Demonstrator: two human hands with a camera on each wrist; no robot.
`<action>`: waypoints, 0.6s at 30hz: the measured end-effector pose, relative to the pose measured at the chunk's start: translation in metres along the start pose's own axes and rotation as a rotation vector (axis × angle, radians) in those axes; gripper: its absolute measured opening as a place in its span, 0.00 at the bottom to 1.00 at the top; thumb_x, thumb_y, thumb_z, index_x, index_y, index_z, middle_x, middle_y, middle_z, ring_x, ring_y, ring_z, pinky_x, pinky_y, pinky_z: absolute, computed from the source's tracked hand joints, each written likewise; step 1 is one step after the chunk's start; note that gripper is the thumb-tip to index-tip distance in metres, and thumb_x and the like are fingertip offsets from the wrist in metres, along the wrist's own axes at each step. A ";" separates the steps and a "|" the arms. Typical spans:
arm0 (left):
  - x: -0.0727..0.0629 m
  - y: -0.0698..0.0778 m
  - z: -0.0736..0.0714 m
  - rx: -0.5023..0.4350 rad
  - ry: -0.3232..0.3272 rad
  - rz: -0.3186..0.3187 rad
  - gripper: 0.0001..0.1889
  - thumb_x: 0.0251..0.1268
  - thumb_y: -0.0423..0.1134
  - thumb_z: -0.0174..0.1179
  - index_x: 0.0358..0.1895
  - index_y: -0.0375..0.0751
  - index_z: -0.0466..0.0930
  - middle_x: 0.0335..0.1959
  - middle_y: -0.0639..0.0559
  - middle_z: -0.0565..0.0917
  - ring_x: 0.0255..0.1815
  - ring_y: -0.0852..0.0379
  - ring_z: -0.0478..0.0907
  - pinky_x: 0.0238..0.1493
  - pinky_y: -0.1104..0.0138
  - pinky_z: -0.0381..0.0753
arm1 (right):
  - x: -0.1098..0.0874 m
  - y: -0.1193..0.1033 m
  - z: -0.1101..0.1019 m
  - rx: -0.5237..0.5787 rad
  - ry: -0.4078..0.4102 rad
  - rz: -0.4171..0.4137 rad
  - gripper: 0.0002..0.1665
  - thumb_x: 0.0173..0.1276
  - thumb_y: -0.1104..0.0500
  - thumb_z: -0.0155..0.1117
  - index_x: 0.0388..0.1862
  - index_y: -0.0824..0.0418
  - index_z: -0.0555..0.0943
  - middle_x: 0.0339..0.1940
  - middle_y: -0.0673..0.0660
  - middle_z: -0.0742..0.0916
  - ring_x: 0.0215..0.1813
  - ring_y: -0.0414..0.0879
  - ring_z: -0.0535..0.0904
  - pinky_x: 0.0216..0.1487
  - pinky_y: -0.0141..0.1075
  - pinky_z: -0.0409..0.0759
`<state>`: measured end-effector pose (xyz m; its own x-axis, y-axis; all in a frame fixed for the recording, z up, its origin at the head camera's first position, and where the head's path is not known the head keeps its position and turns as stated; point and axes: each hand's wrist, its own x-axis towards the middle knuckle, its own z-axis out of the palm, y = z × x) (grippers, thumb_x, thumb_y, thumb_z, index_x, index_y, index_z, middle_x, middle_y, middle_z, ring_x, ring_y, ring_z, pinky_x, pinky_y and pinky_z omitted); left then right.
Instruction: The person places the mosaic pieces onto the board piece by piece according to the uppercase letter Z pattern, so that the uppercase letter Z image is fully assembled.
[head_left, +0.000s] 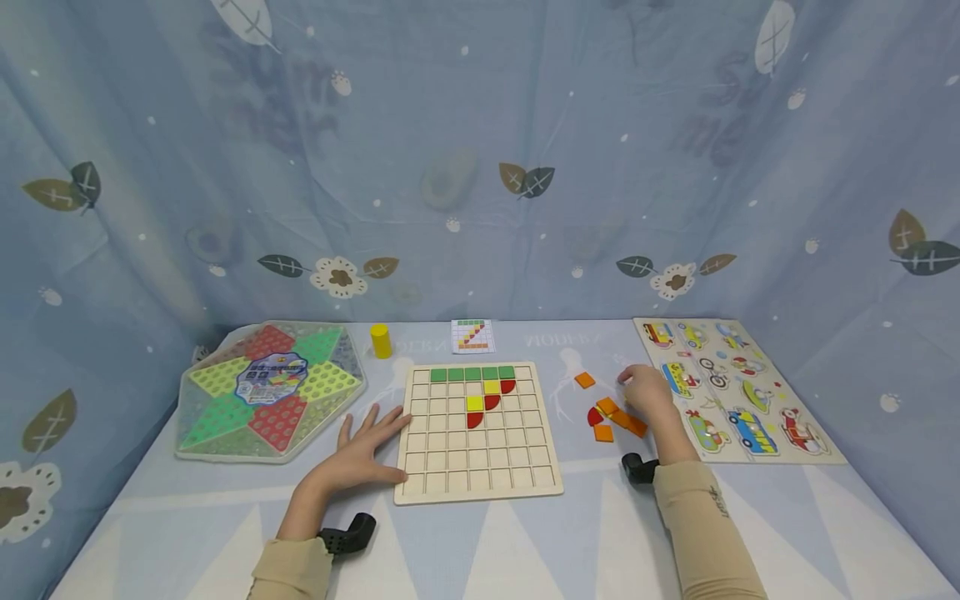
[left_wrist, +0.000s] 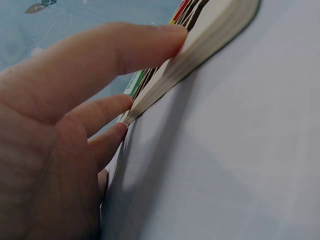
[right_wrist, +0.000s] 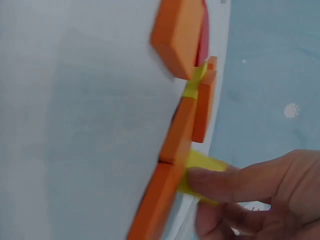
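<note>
The right hand point(head_left: 648, 389) pinches a yellow piece point(right_wrist: 206, 161) just beside orange pieces point(right_wrist: 178, 132), which a snag could scatter, while the board point(head_left: 480, 489), left of that grip, could skew if the left hand point(head_left: 362, 454), fingers spread, pushes its edge.

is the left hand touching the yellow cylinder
No, the left hand touches the square pale wooden grid board, while the yellow cylinder stands apart.

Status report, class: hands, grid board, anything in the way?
Left hand touching grid board. Right hand pinching yellow piece. Grid partly filled. Orange tiles close by, possibly obstructing.
</note>
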<state>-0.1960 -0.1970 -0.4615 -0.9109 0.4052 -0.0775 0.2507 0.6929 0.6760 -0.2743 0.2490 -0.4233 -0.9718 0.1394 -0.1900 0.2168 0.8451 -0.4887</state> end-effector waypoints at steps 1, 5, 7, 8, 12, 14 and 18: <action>0.000 0.000 0.000 0.000 0.001 -0.002 0.48 0.40 0.50 0.70 0.69 0.43 0.60 0.73 0.43 0.52 0.73 0.36 0.32 0.63 0.42 0.15 | 0.000 -0.001 -0.001 0.010 -0.002 0.004 0.17 0.60 0.71 0.50 0.47 0.69 0.77 0.42 0.68 0.78 0.36 0.56 0.71 0.31 0.36 0.72; -0.001 0.001 0.000 0.001 -0.001 -0.009 0.48 0.39 0.50 0.69 0.69 0.44 0.60 0.73 0.43 0.52 0.73 0.36 0.32 0.63 0.42 0.15 | 0.000 -0.011 -0.004 0.082 -0.004 -0.009 0.13 0.57 0.71 0.59 0.43 0.67 0.78 0.37 0.65 0.79 0.34 0.53 0.72 0.32 0.36 0.72; -0.001 0.001 0.000 0.000 -0.003 -0.011 0.48 0.40 0.50 0.69 0.69 0.44 0.60 0.73 0.43 0.52 0.73 0.36 0.32 0.63 0.42 0.15 | 0.000 -0.020 -0.004 0.174 -0.019 -0.033 0.14 0.56 0.69 0.63 0.42 0.68 0.77 0.35 0.62 0.79 0.33 0.51 0.73 0.33 0.36 0.75; -0.001 0.001 0.000 -0.001 -0.003 -0.011 0.48 0.40 0.50 0.69 0.69 0.44 0.60 0.73 0.43 0.52 0.73 0.36 0.32 0.63 0.42 0.15 | 0.000 -0.025 -0.002 0.220 -0.029 -0.047 0.14 0.56 0.69 0.64 0.42 0.68 0.77 0.34 0.61 0.79 0.33 0.50 0.73 0.35 0.36 0.76; -0.001 0.002 0.000 -0.001 0.000 -0.013 0.48 0.39 0.50 0.70 0.69 0.44 0.60 0.73 0.43 0.52 0.73 0.36 0.32 0.63 0.43 0.14 | -0.005 -0.052 0.010 0.401 -0.099 -0.118 0.15 0.55 0.69 0.66 0.43 0.70 0.77 0.32 0.57 0.78 0.32 0.46 0.73 0.39 0.38 0.79; -0.001 0.001 0.000 0.001 0.002 -0.013 0.48 0.39 0.50 0.70 0.69 0.44 0.60 0.73 0.43 0.52 0.73 0.36 0.32 0.63 0.43 0.14 | -0.008 -0.069 0.019 0.439 -0.139 -0.146 0.15 0.54 0.69 0.67 0.42 0.69 0.77 0.30 0.55 0.78 0.31 0.45 0.73 0.41 0.41 0.79; -0.001 0.001 0.000 0.004 0.001 -0.010 0.48 0.39 0.49 0.70 0.70 0.44 0.60 0.73 0.44 0.52 0.73 0.36 0.32 0.63 0.43 0.14 | -0.016 -0.102 0.038 0.462 -0.247 -0.232 0.14 0.52 0.68 0.69 0.38 0.69 0.79 0.27 0.54 0.79 0.29 0.44 0.74 0.39 0.42 0.79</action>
<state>-0.1953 -0.1966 -0.4607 -0.9135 0.3981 -0.0837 0.2430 0.6991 0.6725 -0.2773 0.1404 -0.4028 -0.9604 -0.1946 -0.1994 0.0720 0.5182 -0.8522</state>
